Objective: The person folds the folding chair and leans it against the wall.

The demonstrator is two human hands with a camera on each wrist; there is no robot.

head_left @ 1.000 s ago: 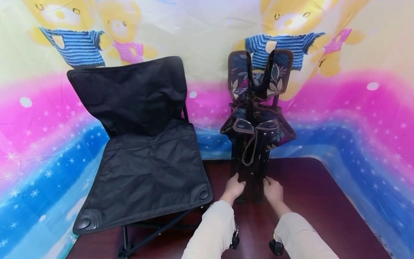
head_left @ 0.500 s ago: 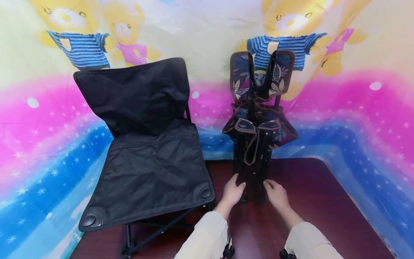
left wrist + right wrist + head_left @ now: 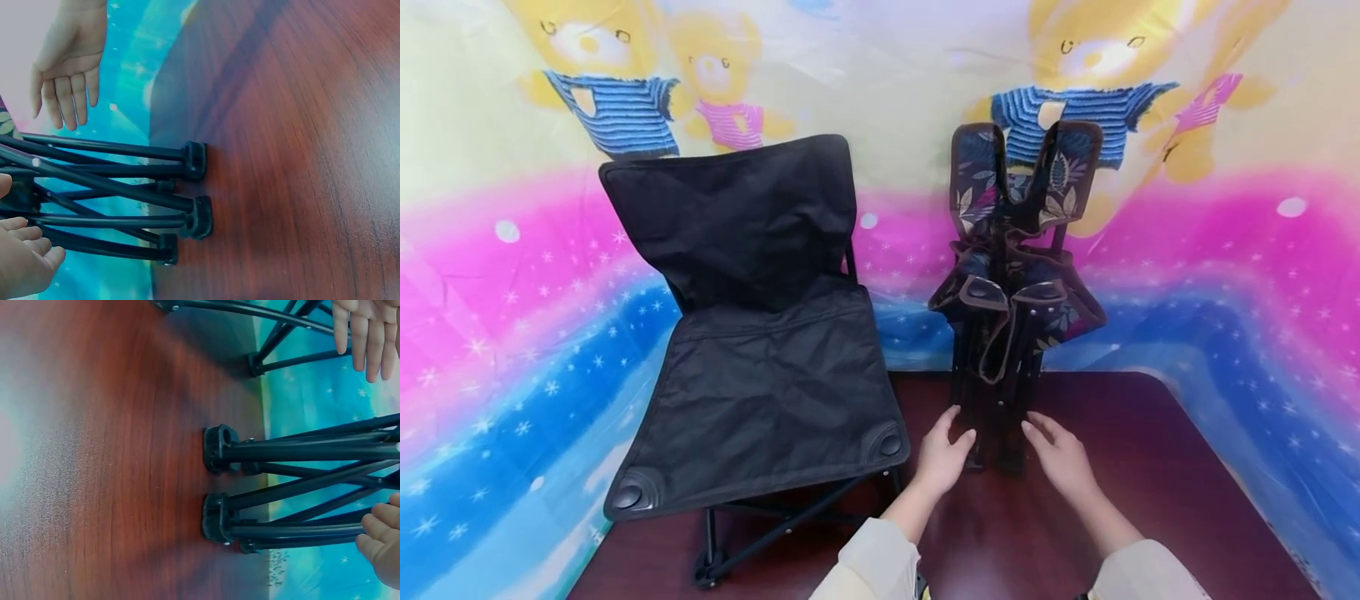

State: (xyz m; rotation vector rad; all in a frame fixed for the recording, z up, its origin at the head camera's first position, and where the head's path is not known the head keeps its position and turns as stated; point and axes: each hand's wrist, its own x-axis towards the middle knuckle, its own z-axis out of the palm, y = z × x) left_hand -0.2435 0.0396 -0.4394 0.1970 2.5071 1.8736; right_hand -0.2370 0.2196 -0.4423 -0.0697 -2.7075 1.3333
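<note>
A floral-patterned folding chair (image 3: 1060,250) with brown trim stands folded upright at the right, its fabric bunched. Its black legs (image 3: 119,200) are gathered close together, with plastic feet (image 3: 219,450) on the table. Just left of these legs is my left hand (image 3: 943,454), thumb and fingers spread apart with nothing between them. My right hand (image 3: 1066,462) faces it from the right side, fingers extended and also holding nothing. Both palms turn inward, and the wrist views show a gap between the legs and the far hand.
An unfolded black folding chair (image 3: 775,392) stands at the left, its front leg foot (image 3: 709,571) near the table's front. Both chairs are on a dark red wooden table (image 3: 1150,483). A cartoon bear backdrop (image 3: 895,100) hangs behind and around the sides.
My hands have drawn back from the folded chair's legs and spread wider, fingers loosening. The head view has turned slightly left, so both chairs appear further right.
</note>
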